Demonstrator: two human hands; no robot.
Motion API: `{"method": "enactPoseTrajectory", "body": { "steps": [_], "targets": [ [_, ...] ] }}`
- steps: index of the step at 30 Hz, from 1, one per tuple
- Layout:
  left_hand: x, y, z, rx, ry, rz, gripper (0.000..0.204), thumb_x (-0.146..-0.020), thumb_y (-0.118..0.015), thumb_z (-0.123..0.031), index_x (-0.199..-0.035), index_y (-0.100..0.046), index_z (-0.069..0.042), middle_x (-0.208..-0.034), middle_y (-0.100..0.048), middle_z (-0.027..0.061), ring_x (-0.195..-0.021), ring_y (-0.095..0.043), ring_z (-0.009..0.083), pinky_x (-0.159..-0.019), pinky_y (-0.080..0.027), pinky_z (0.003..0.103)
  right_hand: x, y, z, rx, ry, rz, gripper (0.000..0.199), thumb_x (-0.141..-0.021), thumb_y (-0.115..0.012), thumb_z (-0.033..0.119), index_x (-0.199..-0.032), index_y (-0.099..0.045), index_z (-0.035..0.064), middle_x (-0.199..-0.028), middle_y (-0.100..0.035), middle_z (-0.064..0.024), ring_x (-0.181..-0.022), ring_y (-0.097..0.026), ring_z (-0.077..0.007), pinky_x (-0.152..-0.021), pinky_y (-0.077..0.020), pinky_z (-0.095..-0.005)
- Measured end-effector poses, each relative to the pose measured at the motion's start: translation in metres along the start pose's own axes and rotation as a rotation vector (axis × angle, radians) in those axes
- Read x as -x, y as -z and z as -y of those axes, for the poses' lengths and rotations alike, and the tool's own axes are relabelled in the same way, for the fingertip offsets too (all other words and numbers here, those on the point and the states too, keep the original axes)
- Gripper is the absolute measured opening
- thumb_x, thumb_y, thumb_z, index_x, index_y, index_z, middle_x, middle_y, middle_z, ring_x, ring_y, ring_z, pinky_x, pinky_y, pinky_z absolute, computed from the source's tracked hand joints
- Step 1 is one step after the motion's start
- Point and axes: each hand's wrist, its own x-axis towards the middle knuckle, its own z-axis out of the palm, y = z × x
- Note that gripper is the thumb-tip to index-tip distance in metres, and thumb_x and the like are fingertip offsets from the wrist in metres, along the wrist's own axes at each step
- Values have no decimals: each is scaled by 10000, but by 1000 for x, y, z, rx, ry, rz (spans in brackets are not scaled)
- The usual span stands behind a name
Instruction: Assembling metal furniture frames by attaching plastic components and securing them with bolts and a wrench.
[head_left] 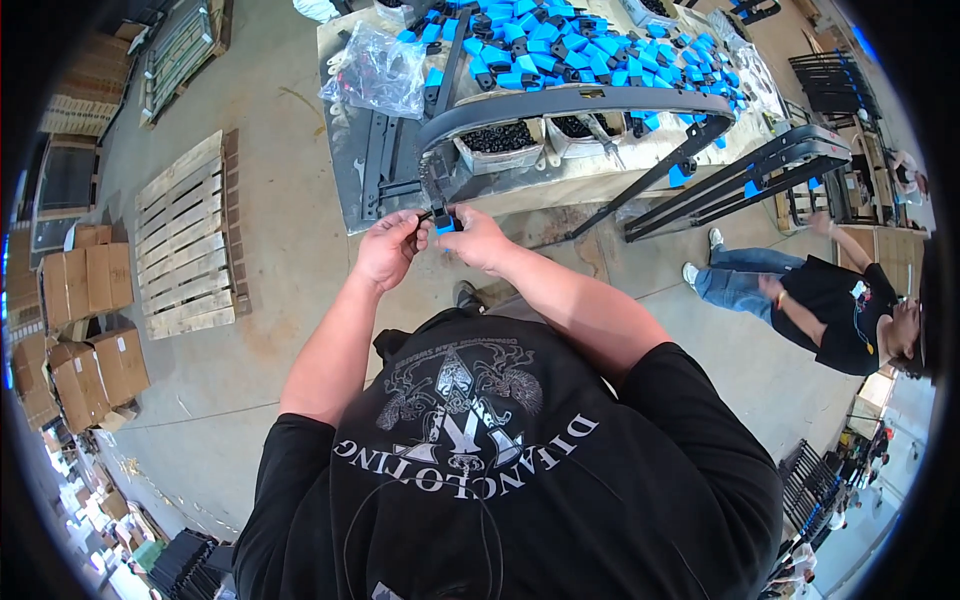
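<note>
**At the near end of a bent black frame (575, 98), work centres on a blue piece (445, 226)**

Closest on my feed, the left hand (391, 245) has its grip pinching a small dark part (425, 216) beside the blue piece. The right hand's (478, 242) grip seems to close around that blue piece at the frame's end, its fingertips partly hidden. I judge the step in hand to be fitting or fastening there; next I'd want the right hand steady while the left lines up its part. Fingers cover the joint, so I can't tell whether the two parts touch or how deep anything sits.

Beyond, the frame arches over the surface (600, 185) and two boxes (495, 160) of tiny black parts, too small to make out singly. Behind lies a heap of blue pieces (570, 45), cut off by the upper edge.
</note>
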Motion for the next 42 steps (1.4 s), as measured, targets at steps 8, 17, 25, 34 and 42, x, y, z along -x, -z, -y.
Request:
{"method": "enactPoseTrajectory", "body": {
  "steps": [8,17,25,34,42],
  "targets": [
    [-10,0,7,-142,22,-147,165,-999,-638,-194,-1034,-656,-34,-841,-671,32,-683,-576,105,-632,-486,253,14,11,21,-154,-229,160,433,-778,-761,216,-1135,-648,-3,-893,-658,-48,-723,-600,-127,-647,-505,-288],
    [10,-36,38,-586,-394,-564,227,-981,-660,-188,-1075,-702,14,-841,-700,41,-730,-601,88,-676,-488,246,19,16,21,-199,-213,183,367,-818,-724,208,-1102,-660,-14,-899,-667,-61,-744,-622,-140,-669,-518,-291],
    [25,-31,44,-1015,-436,-375,405,-881,-689,-125,-1261,-649,9,-1201,-670,146,-966,-651,208,-816,-525,323,22,27,16,-236,-292,105,400,-890,-686,286,-1146,-636,-17,-949,-665,-89,-824,-633,-157,-716,-526,-308],
    [52,-84,7,-1500,-864,7,302,-826,-756,-167,-1106,-708,-64,-1075,-666,132,-951,-619,342,-864,-514,409,65,55,54,-889,-301,314,726,-972,-535,587,-1304,-504,-59,-1199,-619,-182,-1007,-644,-280,-917,-508,-423],
    [42,-73,21,-1447,-784,-16,198,-830,-771,-169,-988,-732,-56,-978,-682,119,-922,-648,321,-830,-523,409,74,61,44,-945,-284,283,508,-991,-592,349,-1279,-544,-66,-1142,-648,-199,-983,-663,-287,-958,-520,-430]
  ]
}}
